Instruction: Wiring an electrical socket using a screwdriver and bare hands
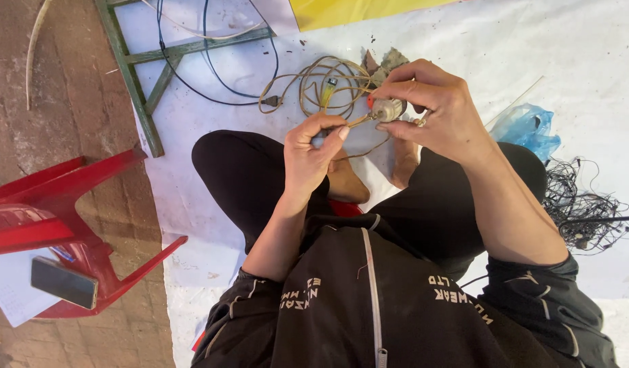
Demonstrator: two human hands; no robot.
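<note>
Small round grey metal motor-like part (pixel 387 109) sits pinched in the right hand (pixel 430 112) fingertips, above the lap. Left hand (pixel 314 153) pinches a thin tan wire (pixel 358 121) running into that part. Beyond: coiled tan cable with plug (pixel 307 85) on white sheet (pixel 566 54). Blue plastic bag (pixel 529 129) right, tangled black wire pile (pixel 583 208) far right, red plastic chair (pixel 62 218) left.

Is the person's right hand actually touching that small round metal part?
Touching. The head view shows the right hand with its fingers closed around the small round metal part, no gap between them.
</note>
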